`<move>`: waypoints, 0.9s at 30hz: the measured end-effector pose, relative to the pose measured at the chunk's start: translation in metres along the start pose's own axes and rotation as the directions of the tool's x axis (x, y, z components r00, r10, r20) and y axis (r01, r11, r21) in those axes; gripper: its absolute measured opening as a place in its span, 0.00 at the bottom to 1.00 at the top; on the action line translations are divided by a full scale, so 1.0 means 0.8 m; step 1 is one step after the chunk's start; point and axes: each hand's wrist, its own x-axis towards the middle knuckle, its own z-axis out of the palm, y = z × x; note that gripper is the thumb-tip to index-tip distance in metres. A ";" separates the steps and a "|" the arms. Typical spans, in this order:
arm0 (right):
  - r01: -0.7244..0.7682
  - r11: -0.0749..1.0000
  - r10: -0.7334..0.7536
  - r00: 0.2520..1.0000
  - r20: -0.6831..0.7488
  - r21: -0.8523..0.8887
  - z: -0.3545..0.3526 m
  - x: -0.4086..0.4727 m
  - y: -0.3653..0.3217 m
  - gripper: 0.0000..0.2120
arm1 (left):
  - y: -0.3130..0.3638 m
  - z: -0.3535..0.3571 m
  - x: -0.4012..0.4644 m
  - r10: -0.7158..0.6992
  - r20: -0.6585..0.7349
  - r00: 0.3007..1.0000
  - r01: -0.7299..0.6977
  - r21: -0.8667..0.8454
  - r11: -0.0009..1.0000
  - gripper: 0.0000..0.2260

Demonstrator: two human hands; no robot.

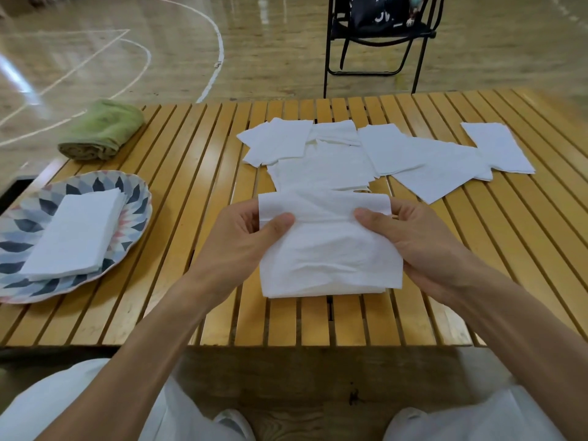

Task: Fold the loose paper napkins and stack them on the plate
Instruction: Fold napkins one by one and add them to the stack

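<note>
A white paper napkin (327,249) is held in the middle of the slatted table, its far edge bent over toward me. My left hand (245,237) pinches its left side between thumb and fingers. My right hand (410,240) pinches its right side the same way. Several loose white napkins (397,154) lie spread and overlapping across the far half of the table. At the left, a patterned plate (133,198) carries a neat stack of folded napkins (76,237).
A rolled green towel (101,132) lies at the table's far left corner. The wooden slatted table (197,173) has its near edge just above my knees. A black folding chair (378,43) stands on the gym floor behind the table.
</note>
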 end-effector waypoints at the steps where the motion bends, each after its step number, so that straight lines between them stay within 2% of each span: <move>1: 0.028 0.999 -0.028 1.000 0.003 0.020 0.001 -0.001 -0.002 0.10 | 0.001 0.000 0.000 0.026 -0.008 1.000 -0.026 -0.002 1.000 0.10; 4: 0.094 0.994 -0.094 0.996 0.008 0.060 0.001 -0.002 -0.007 0.11 | 0.005 -0.002 -0.001 0.128 -0.028 0.991 -0.129 -0.069 0.989 0.12; 7: 0.087 0.996 -0.086 0.996 -0.032 0.035 -0.002 0.000 -0.008 0.14 | 0.008 -0.004 -0.002 0.186 -0.008 0.983 -0.185 -0.141 0.973 0.13; 12: 0.039 0.995 -0.032 0.996 -0.083 0.088 -0.005 0.003 -0.007 0.13 | 0.001 -0.007 0.000 0.171 -0.020 0.985 -0.171 -0.014 0.985 0.18; 15: -0.002 0.987 0.024 0.990 -0.138 0.158 -0.012 0.009 -0.006 0.14 | 0.003 -0.008 0.000 0.179 -0.018 0.984 -0.180 -0.015 0.984 0.16; 17: -0.041 0.985 0.058 0.994 -0.096 0.168 -0.014 0.012 -0.004 0.15 | 0.001 -0.008 0.000 0.199 -0.053 0.979 -0.193 0.091 0.977 0.11; 19: -0.048 0.998 0.050 0.998 -0.049 0.043 -0.015 0.013 -0.001 0.15 | 0.000 -0.007 -0.001 0.208 -0.071 0.976 -0.193 0.174 0.966 0.06; 22: -0.054 0.994 0.053 0.999 -0.012 -0.093 -0.016 0.012 0.002 0.17 | -0.002 -0.006 -0.001 0.137 -0.078 0.988 -0.125 0.139 0.982 0.07; 24: -0.047 0.980 0.040 0.998 -0.040 -0.195 -0.016 0.012 0.004 0.18 | -0.006 -0.008 0.001 0.057 -0.087 0.995 -0.043 0.154 0.987 0.07; 27: -0.032 0.929 -0.010 0.994 -0.113 -0.369 -0.013 0.014 0.008 0.19 | -0.015 -0.011 0.004 -0.071 -0.078 0.994 0.089 0.264 0.960 0.07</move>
